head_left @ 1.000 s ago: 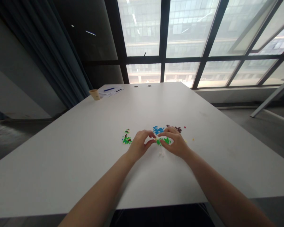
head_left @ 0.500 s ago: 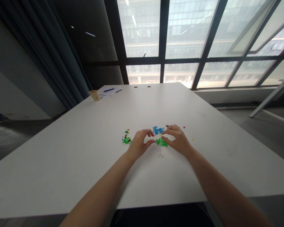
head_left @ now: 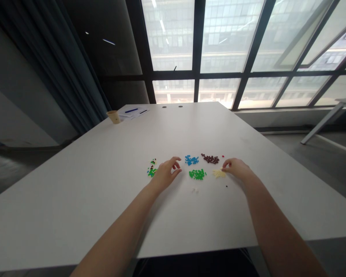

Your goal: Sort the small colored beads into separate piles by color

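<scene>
Small coloured pieces lie sorted in piles on the white table. My right hand (head_left: 235, 168) is at the right edge of the pale yellow pile (head_left: 218, 174), thumb and fingertips pinched together; anything between them is too small to make out. My left hand (head_left: 167, 171) hovers with thumb and fingers apart, holding nothing, between a mixed-colour pile (head_left: 152, 172) and the green pile (head_left: 197, 174). Behind the green pieces sits a blue pile (head_left: 192, 160), and a dark brown pile (head_left: 211, 159) lies to its right.
A few whitish pieces (head_left: 195, 190) lie in front of the green pile. A red piece (head_left: 223, 156) and a black piece (head_left: 226, 186) lie apart on the right. Far left on the table (head_left: 75, 200) stand a tan cup (head_left: 113, 117) and papers with a blue pen (head_left: 131, 110).
My right hand has moved right from the green pile to the yellow one and its fingers have closed, uncovering the brown pile. My left hand has drawn slightly left.
</scene>
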Motion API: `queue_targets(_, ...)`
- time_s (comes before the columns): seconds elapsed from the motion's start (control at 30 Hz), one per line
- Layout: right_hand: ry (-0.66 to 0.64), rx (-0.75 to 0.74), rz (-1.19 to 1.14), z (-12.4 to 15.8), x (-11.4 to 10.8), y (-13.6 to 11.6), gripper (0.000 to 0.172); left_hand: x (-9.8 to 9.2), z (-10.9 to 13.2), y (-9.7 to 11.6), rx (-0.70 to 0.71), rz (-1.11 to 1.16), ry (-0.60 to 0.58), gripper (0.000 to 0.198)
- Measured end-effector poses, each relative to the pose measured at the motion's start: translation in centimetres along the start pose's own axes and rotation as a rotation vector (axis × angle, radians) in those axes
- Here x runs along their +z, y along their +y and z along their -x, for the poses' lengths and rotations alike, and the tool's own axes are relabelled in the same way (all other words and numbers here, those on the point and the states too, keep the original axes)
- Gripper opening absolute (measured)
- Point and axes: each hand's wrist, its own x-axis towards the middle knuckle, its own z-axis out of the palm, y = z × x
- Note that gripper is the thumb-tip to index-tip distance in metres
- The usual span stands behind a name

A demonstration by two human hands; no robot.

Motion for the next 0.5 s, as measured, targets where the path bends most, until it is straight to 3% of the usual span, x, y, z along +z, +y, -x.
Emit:
queue_targets(0.13, -0.043, 0.001, -0.014, -0.1, -0.2, 0.1, 0.016, -0.1, -0.1, -0.3, -0.020, -0.007, 0.012, 0.026)
queue_targets(0.27, -0.023, -0.019, -0.036, -0.2, -0.1, 0.2, 0.019, -0.6, -0.4, -1.2, -0.084, -0.025, 0.102, 0.021)
queue_targets(0.4, -0.042, -0.031, -0.061, -0.3, 0.1, 0.2, 0.019, -2.2, -0.9, -3.9, -0.233, -0.079, 0.301, 0.023)
queue_targets(0.5, 0.011, -0.052, -0.076, -0.3, 0.1, 0.2, 0.022, -3.4, -1.1, -6.7, -0.351, -0.172, 0.358, 0.031)
